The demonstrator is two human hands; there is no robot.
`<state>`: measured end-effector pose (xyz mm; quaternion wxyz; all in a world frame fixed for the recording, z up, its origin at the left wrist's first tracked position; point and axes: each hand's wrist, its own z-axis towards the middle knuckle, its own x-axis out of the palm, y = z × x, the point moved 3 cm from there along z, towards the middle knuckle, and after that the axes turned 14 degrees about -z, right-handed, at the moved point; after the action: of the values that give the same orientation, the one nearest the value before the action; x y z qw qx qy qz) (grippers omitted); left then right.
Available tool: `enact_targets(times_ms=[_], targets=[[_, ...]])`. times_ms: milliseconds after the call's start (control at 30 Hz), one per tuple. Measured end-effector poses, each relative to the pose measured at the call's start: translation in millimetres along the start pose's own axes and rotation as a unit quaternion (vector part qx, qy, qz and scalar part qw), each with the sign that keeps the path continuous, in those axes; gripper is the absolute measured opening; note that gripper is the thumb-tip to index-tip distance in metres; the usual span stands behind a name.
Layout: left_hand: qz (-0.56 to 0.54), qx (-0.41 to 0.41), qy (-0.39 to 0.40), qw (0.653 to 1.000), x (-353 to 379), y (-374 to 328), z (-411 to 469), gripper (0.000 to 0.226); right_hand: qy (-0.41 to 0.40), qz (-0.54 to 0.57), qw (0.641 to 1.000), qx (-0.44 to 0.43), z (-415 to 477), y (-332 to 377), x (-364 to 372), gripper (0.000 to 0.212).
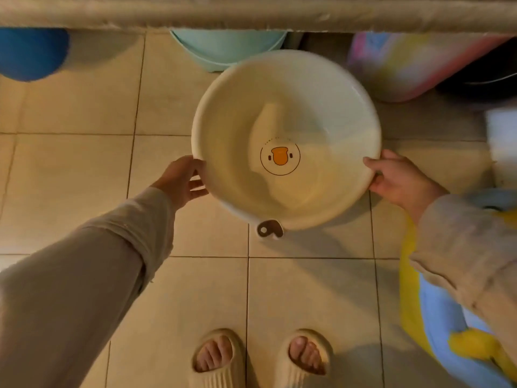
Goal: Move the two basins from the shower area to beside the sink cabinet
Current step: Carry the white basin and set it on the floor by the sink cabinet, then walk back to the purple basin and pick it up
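A round cream basin [316,113] with an orange duck face printed on its bottom is held above the tiled floor, slightly tilted. A small brown tab sticks out from its near rim. My left hand [183,179] grips the basin's left rim and my right hand [397,179] grips the right rim. A second, light teal basin [223,49] sits on the floor just behind the cream one, partly hidden under a beige ledge.
A blue round container [30,53] sits at the far left under the beige ledge [251,12]. A pastel rainbow tub [414,65] stands at the upper right. A yellow and blue object [447,331] lies at the right. My slippered feet [260,357] stand on the tile floor.
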<state>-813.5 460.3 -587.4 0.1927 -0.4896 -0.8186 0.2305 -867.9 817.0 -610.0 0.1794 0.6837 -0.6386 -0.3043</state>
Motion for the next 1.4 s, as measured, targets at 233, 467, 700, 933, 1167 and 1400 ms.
enact_targets(times_ms=[233, 467, 700, 933, 1167, 1400], targets=[[-0.001, 0.003, 0.023, 1.000, 10.5, -19.0, 29.1, 0.016, 0.014, -0.036, 0.999, 0.007, 27.1, 14.4, 6.4, 0.042], [0.062, -0.059, -0.027, 0.996, -3.8, -7.6, -52.6, 0.033, -0.001, -0.173, 0.980, 0.099, -67.7, -4.1, -2.1, 0.048], [0.148, -0.134, -0.044, 0.979, -46.8, 5.3, -265.3, 0.017, 0.095, -0.219, 0.949, 0.205, -308.1, -21.7, -22.8, 0.019], [0.128, -0.270, -0.067, 0.952, -81.8, 16.0, -506.4, 0.019, 0.073, -0.213, 0.936, 0.269, -566.5, 0.1, -67.0, 0.007], [0.079, -0.217, -0.089, 0.969, -114.4, -21.9, -603.8, 0.011, 0.056, -0.212, 0.952, 0.213, -659.1, 21.4, -91.1, 0.010], [-0.106, -0.068, -0.145, 0.981, -139.5, -71.4, -644.8, 0.021, 0.076, -0.275, 0.938, 0.197, -623.9, 57.1, -124.1, 0.009]])
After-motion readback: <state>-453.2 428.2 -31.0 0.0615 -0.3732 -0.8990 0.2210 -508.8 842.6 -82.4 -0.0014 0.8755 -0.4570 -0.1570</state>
